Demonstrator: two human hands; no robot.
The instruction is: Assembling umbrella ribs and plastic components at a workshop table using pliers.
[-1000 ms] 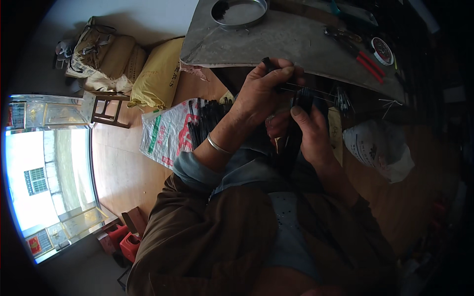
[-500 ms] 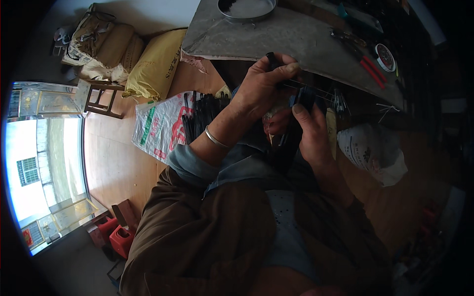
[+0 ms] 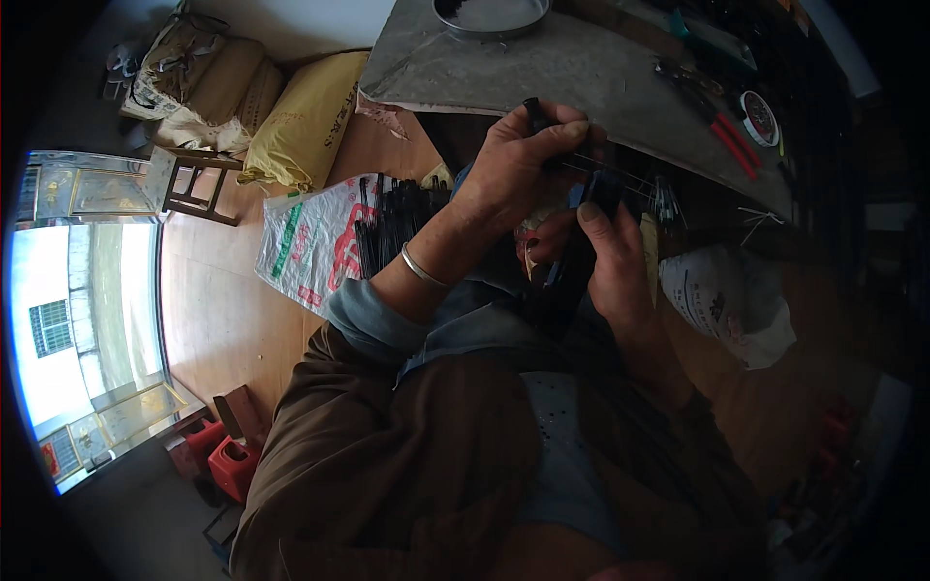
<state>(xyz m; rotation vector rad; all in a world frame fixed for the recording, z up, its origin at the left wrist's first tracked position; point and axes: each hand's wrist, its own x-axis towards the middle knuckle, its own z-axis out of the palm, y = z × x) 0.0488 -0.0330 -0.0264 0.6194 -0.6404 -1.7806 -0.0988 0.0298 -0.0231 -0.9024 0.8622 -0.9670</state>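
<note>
Over my lap, my left hand [image 3: 504, 174] is closed around a slim dark piece with a black knob end [image 3: 532, 105] sticking up past the thumb. My right hand [image 3: 618, 261], close beside it, grips a long dark piece [image 3: 567, 276], its thumb pressed on top. Thin metal wires [image 3: 635, 177] stretch from between the hands toward a small cluster of wire ends [image 3: 666, 198] on the right. Shadow hides the lower part of the dark piece and most of my right fingers. Black rods [image 3: 392, 218] lie bundled left of my left forearm.
Ahead stands a grey table [image 3: 581, 82] with a round metal pan [image 3: 492, 17], red-handled pliers [image 3: 733, 145] and a small round dish [image 3: 759, 118]. Yellow sack [image 3: 305, 121], wooden stool [image 3: 201, 184] and red containers [image 3: 232, 465] stand left; a white plastic bag [image 3: 727, 300] sits right.
Both hands keep their grips and nearly the same places. The right thumb and fingers have shifted slightly on the dark piece. The whole view has tilted a little.
</note>
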